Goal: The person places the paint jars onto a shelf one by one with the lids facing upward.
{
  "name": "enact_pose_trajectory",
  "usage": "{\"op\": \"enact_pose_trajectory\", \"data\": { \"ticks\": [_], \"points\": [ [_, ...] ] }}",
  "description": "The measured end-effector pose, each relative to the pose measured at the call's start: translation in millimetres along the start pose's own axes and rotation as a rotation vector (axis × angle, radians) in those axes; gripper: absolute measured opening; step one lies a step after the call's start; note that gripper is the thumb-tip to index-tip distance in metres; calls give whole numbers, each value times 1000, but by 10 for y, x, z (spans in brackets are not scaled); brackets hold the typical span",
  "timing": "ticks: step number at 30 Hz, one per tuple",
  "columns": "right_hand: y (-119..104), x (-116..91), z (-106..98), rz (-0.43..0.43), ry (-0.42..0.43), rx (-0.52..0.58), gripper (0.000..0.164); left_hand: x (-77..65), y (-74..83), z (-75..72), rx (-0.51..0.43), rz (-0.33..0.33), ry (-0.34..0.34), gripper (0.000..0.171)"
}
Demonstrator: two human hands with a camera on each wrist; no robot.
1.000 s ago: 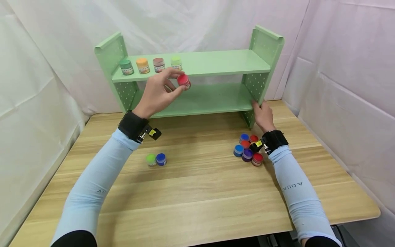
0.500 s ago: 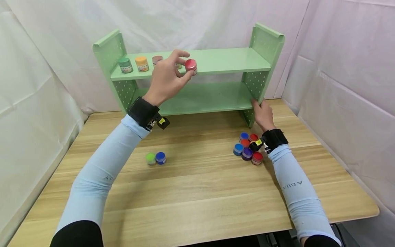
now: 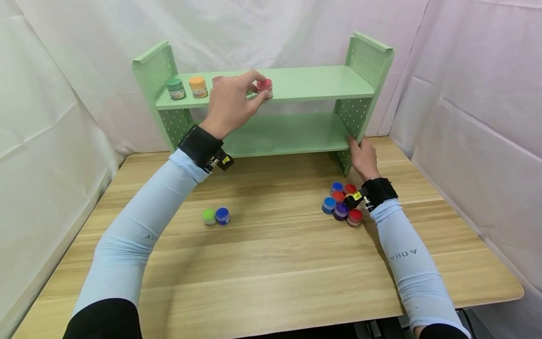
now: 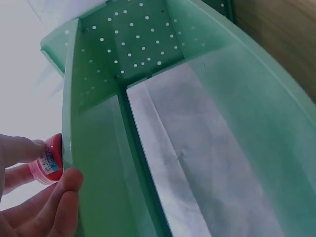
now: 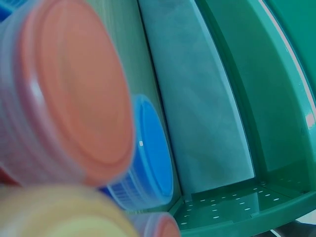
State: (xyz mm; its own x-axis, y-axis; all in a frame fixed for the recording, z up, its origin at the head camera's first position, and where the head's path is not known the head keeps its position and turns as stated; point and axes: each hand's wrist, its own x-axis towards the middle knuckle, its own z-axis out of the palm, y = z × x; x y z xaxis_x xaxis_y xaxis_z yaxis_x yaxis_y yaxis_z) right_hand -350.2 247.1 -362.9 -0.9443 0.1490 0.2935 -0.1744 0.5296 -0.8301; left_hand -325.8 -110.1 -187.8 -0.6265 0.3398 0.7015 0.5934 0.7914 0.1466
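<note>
My left hand [image 3: 233, 100] pinches a small red-lidded paint jar [image 3: 265, 88] between thumb and fingers at the front edge of the green shelf's upper board [image 3: 313, 84]. In the left wrist view the red jar [image 4: 48, 160] is upright against that board's edge, tilted in the picture. Behind the hand, a brown-lidded jar [image 3: 216, 80] is partly covered, and a light-green one is nearly hidden. Left of these stand a dark green jar [image 3: 176, 89] and an orange jar [image 3: 198, 87]. My right hand [image 3: 365, 157] grips the lower front edge of the shelf's right side panel [image 3: 355, 115].
On the table [image 3: 271, 263], a light-green jar [image 3: 209, 216] and a blue jar [image 3: 222, 216] stand together. Several red, blue and purple jars cluster below the right hand, including a purple one [image 3: 341, 212]. White cloth [image 3: 474, 113] hangs behind and beside the table.
My left hand has moved up and right with the red jar, from below the upper board's edge to its level, turning the jar more upright. The right hand stays on the side panel.
</note>
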Motion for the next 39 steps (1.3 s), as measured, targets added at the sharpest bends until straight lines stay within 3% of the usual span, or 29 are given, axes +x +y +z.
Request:
{"op": "enact_pose_trajectory", "data": {
  "ticks": [11,19,29,39],
  "points": [
    [-3,-5,-8,11,1,-3,69,107,81,11,126,-47,-53,31],
    [-7,-8,-5,6,9,-4,71,161,98,59,196,-13,-47,29],
    [-1,-10,-12,8,8,1,70,191,127,108,244,5,-30,30],
    [8,-11,-6,7,8,0,70,181,109,135,234,8,-9,31]
  ]
}}
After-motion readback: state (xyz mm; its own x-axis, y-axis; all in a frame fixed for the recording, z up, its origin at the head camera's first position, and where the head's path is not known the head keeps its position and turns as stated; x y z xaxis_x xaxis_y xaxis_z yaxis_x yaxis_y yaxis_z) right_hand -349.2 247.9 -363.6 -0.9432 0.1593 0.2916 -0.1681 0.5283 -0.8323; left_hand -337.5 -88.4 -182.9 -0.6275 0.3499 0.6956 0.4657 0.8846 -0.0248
